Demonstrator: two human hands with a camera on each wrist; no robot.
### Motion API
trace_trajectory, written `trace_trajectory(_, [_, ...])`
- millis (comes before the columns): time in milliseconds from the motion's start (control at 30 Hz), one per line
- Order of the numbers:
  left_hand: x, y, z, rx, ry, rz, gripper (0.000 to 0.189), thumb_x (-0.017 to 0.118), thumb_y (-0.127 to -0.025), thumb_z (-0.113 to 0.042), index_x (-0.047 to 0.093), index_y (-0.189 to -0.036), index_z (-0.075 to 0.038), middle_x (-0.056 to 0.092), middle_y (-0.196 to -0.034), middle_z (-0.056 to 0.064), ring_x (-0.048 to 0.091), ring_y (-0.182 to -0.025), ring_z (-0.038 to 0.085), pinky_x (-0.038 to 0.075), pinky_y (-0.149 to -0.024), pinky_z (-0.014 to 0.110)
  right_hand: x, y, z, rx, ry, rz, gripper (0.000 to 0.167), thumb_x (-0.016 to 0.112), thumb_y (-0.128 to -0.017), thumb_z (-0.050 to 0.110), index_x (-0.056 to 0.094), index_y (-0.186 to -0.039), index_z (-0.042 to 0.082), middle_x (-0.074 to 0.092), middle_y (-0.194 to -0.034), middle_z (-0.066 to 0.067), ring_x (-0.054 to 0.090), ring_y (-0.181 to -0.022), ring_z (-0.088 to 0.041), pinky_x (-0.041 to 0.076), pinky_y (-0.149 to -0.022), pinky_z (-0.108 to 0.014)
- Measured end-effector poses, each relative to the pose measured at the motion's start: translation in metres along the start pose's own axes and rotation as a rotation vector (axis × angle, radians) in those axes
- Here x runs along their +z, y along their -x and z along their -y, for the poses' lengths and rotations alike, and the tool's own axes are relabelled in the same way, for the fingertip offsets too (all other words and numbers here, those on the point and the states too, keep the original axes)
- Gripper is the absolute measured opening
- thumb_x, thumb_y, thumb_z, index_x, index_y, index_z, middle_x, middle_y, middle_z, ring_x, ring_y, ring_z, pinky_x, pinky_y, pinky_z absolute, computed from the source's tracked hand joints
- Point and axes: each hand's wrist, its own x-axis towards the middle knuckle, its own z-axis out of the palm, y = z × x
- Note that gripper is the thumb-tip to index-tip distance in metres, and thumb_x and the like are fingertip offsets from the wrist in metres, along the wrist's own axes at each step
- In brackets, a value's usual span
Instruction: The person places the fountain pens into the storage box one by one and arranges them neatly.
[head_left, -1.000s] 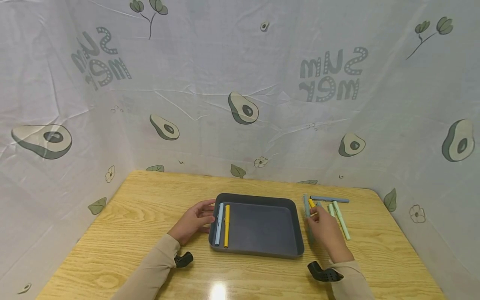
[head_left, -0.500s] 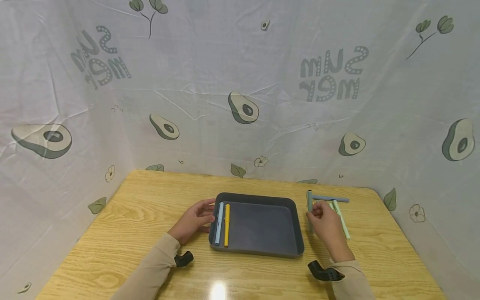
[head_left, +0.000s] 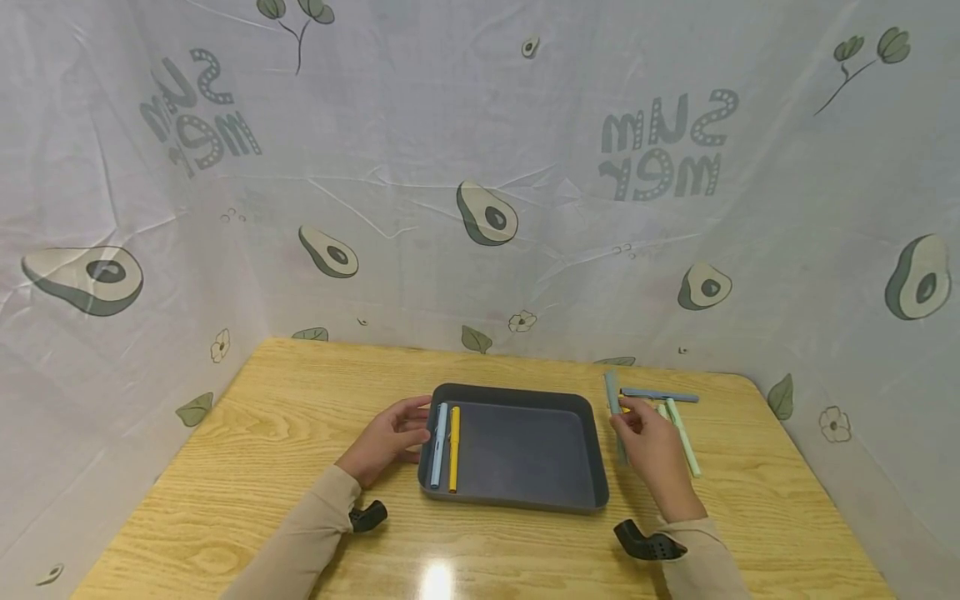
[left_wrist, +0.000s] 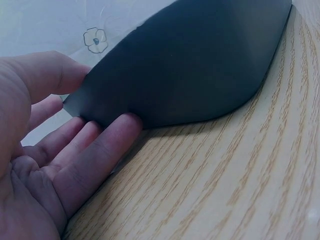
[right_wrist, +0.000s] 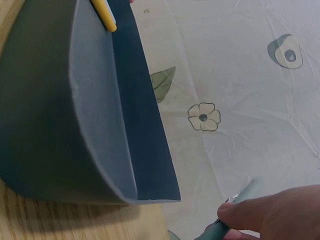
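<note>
A dark grey tray (head_left: 517, 458) lies on the wooden table, with a light blue pen (head_left: 438, 446) and a yellow pen (head_left: 454, 450) side by side along its left end. At that end my left hand (head_left: 385, 442) rests its fairly straight fingers (left_wrist: 107, 155) on the tray's outer wall, thumb at the rim. To the right of the tray, my right hand (head_left: 654, 454) pinches a grey-green pen (head_left: 613, 393) between thumb and fingers. That pen is raised and tilted, its far end pointing toward the back. In the right wrist view the pen (right_wrist: 247, 190) is partly blurred.
Beyond the right hand a blue pen (head_left: 660, 395) lies crosswise. A light green pen (head_left: 684, 440) lies to the right of that hand, with another beside it and a yellow pen mostly hidden by the fingers. A printed cloth (head_left: 420, 292) hangs behind the table.
My right hand takes up the grey-green pen from the pile and lifts it; the pen's far end has since swung slightly left. The left hand and tray stay put.
</note>
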Motion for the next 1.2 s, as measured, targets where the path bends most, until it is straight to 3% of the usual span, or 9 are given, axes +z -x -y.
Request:
trace_trajectory(167, [0.0003,0.001,-0.0007,0.003,-0.002,-0.002,0.066,0.069,-0.099,-0.009,0.04,-0.158,-0.013,0.049,-0.15,0.021,0.058,-0.126,0.028,0.061,-0.084,0.045,0.0017,-0.0003,0.0003,0.007,-0.025,-0.003,0.037,0.063,-0.104,0.016,0.058,-0.136,-0.002,0.069,-0.113,-0.022,0.066,-0.104,-0.039,0.056,-0.079,-0.051])
trace_trajectory(333, [0.0008,0.0016,-0.0016,0.0,-0.001,-0.004,0.066,0.069,-0.099,-0.009,0.04,-0.158,-0.013,0.049,-0.149,0.021,0.058,-0.125,0.029,0.061,-0.084,0.045,0.0033,-0.0012,0.0015,0.038,-0.183,0.017,0.035,0.061,-0.105,0.013,0.054,-0.136,-0.004,0.063,-0.112,-0.021,0.067,-0.097,-0.037,0.062,-0.073,-0.04])
trace_trajectory(467, [0.0006,0.0011,-0.0012,-0.001,-0.003,-0.004,0.066,0.07,-0.099,-0.009,0.04,-0.158,-0.013,0.049,-0.149,0.021,0.059,-0.125,0.028,0.061,-0.085,0.045,0.0035,-0.0021,0.0029,0.039,-0.258,0.059,0.041,0.055,-0.107,0.009,0.049,-0.145,-0.006,0.058,-0.111,-0.021,0.067,-0.095,-0.037,0.063,-0.07,-0.035])
trace_trajectory(567, [0.0002,0.0006,-0.0002,0.0,-0.003,-0.003,0.065,0.07,-0.099,-0.009,0.041,-0.158,-0.013,0.049,-0.149,0.021,0.059,-0.125,0.029,0.061,-0.085,0.045,0.0024,-0.0017,0.0035,0.025,-0.212,0.079,0.041,0.053,-0.108,0.009,0.049,-0.145,-0.007,0.057,-0.113,-0.021,0.066,-0.098,-0.036,0.062,-0.071,-0.035])
trace_trajectory(767, [-0.0006,-0.0002,0.0014,0.0,0.002,0.0,0.065,0.07,-0.099,-0.009,0.041,-0.157,-0.013,0.049,-0.149,0.021,0.059,-0.125,0.029,0.061,-0.085,0.045,-0.0007,0.0009,0.003,0.038,-0.064,0.06,0.03,0.06,-0.104,0.019,0.063,-0.125,-0.002,0.069,-0.108,-0.016,0.066,-0.096,-0.032,0.052,-0.069,-0.036])
trace_trajectory(1000, [-0.0005,0.0004,0.0008,0.002,0.001,0.001,0.065,0.069,-0.099,-0.009,0.041,-0.158,-0.013,0.049,-0.15,0.021,0.058,-0.126,0.03,0.061,-0.085,0.045,-0.0039,0.0011,0.0021,0.044,-0.092,0.054,0.022,0.061,-0.099,0.018,0.062,-0.114,0.003,0.071,-0.107,-0.015,0.066,-0.095,-0.031,0.051,-0.067,-0.034])
trace_trajectory(1200, [-0.0003,0.0004,0.0008,-0.002,0.0,0.0,0.065,0.069,-0.099,-0.009,0.041,-0.158,-0.013,0.049,-0.15,0.021,0.058,-0.126,0.03,0.061,-0.085,0.045,-0.004,0.0014,0.0032,0.04,-0.117,0.016,0.025,0.057,-0.106,0.026,0.063,-0.118,0.005,0.068,-0.104,-0.014,0.06,-0.084,-0.026,0.048,-0.064,-0.034])
